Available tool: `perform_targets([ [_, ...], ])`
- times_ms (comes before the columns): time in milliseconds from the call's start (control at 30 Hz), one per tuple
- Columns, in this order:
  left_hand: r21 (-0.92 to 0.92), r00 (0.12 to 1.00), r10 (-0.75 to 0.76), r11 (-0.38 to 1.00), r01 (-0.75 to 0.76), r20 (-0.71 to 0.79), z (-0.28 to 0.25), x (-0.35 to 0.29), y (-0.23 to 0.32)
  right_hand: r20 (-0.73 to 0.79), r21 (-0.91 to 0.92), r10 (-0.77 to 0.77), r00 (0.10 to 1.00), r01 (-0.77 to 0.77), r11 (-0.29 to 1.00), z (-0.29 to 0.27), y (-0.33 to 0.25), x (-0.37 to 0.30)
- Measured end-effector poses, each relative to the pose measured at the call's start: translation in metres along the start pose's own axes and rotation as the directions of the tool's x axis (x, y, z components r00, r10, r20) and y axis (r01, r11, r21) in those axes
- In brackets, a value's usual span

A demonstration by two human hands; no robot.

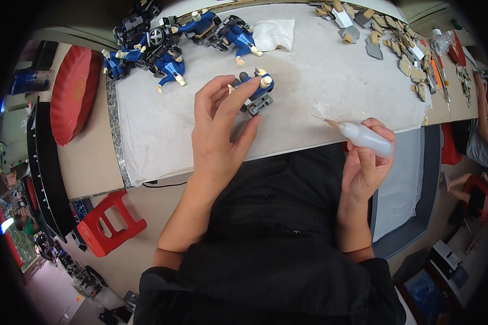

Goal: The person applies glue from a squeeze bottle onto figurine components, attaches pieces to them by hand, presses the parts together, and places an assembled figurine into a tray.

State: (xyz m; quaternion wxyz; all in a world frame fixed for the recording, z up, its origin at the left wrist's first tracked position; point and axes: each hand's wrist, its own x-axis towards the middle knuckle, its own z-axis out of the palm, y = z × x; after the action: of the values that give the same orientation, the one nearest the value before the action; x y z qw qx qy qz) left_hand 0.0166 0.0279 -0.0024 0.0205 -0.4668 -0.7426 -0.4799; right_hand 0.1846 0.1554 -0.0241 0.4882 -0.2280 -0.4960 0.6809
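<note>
My left hand (222,122) is curled round a small toy figure (264,89) over the white-covered table. The figure has a blue body, a pale headless-looking neck stub and pale hands, and it sits on a grey and black vehicle part. Fingers hide much of its left side, while my thumb lies by the vehicle part. In my right hand (370,154) is a translucent white squeeze bottle (367,138) with a thin needle-like tip. That tip points left toward the figure and stays apart from it.
Several similar blue figures on black wheeled vehicles (171,59) crowd the table's far left, beside a white cloth (274,35). Tan and grey pieces (401,49) lie scattered at the far right near thin tools (442,76). A red tray (75,95) and red stool (111,223) are to the left.
</note>
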Motion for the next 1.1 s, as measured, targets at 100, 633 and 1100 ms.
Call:
perform_targets([
  [100, 0.0, 1.0, -0.005, 1.0, 0.005, 0.018, 0.0, 0.0, 0.0, 0.089, -0.057, -0.088, 0.992, 0.093, 0.994, 0.01, 0.002, 0.001],
  [633, 0.027, 1.0, 0.02, 0.999, -0.021, 0.02, 0.0, 0.002, 0.0, 0.379, -0.243, -0.239, 0.894, 0.345, 0.907, 0.032, 0.018, -0.004],
  [1100, 0.035, 0.999, 0.049, 0.998, -0.049, 0.013, 0.0, 0.002, 0.0, 0.401, -0.241, -0.263, 0.878, 0.378, 0.894, 0.032, 0.021, -0.005],
])
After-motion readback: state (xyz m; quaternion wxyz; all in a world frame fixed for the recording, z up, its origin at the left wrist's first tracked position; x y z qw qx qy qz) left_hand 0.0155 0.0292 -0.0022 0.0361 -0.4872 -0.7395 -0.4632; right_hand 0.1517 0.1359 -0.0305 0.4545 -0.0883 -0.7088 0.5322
